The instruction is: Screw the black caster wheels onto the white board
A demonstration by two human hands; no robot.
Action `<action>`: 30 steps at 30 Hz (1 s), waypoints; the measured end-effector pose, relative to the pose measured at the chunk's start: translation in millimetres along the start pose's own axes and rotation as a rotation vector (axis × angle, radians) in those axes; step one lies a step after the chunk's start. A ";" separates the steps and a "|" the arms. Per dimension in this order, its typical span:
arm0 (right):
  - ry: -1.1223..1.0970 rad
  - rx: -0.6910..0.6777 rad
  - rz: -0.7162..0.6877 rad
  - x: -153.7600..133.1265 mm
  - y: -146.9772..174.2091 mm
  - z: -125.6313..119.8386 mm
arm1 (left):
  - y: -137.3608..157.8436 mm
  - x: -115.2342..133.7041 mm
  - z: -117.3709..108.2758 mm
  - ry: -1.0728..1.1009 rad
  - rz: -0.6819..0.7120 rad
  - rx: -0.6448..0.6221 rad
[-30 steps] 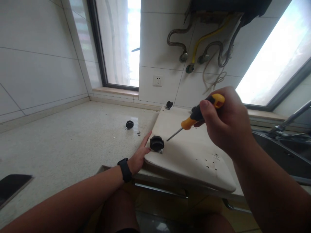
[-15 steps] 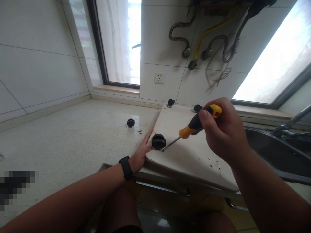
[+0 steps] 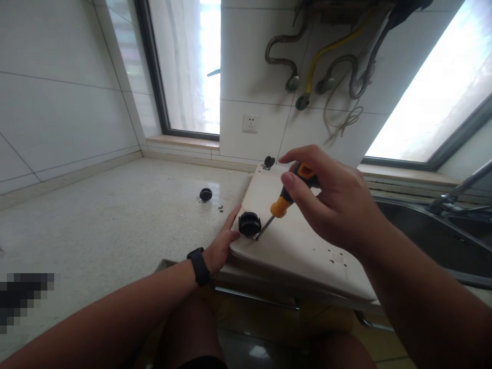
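My right hand [image 3: 330, 200] holds a yellow-and-black screwdriver [image 3: 280, 205], its index finger raised off the handle. The tilted shaft meets the board at the base of a black caster wheel [image 3: 249, 224]. Under it lies a white board [image 3: 292, 256] with rounded corners, at the counter's front edge. My left hand [image 3: 223, 246], below a black watch, grips the board's left edge beside that caster. Another caster [image 3: 269, 162] stands at the board's far left corner. Several small holes show near the board's front right.
A loose caster [image 3: 206, 194] and small screws [image 3: 220, 208] lie on the speckled counter [image 3: 115, 220] left of the board. To the right is a metal sink [image 3: 426, 241] with a faucet [image 3: 457, 197]. Hoses [image 3: 313, 66] and a wall socket [image 3: 250, 123] are behind.
My right hand has moved left and its fingers have loosened and shifted round the handle. The screwdriver stands steeper. The far right caster is now hidden behind the hand. My left hand stays put.
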State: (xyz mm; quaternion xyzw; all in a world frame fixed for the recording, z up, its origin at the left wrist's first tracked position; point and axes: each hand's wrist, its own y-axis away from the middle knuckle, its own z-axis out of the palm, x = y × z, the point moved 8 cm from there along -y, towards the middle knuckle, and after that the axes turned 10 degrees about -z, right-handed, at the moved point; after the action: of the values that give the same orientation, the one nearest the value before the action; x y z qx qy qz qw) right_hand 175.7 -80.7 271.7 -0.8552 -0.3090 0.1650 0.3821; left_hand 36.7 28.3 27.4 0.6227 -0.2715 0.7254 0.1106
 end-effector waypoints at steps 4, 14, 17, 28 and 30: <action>-0.310 -0.210 0.011 -1.2 -3.6 7.9 | 0.2 0.2 1.9 0.061 -0.010 -0.015; 0.114 -0.055 0.185 16.4 -4.0 -0.3 | 2.1 6.8 3.9 0.006 -0.067 -0.006; -0.110 -0.109 0.166 17.7 -1.5 3.0 | 1.5 2.3 4.7 0.096 -0.094 -0.014; -0.182 0.083 0.294 32.2 13.7 -2.4 | 0.7 12.0 5.6 0.026 -0.045 -0.008; -0.103 0.103 0.299 31.0 16.5 -4.3 | 0.7 13.7 6.0 0.020 -0.034 -0.013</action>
State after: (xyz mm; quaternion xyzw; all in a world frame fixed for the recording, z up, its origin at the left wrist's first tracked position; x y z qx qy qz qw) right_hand 207.9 -71.3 260.6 -0.8613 -0.1888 0.2791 0.3802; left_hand 38.7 22.0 40.9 0.6193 -0.2645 0.7278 0.1294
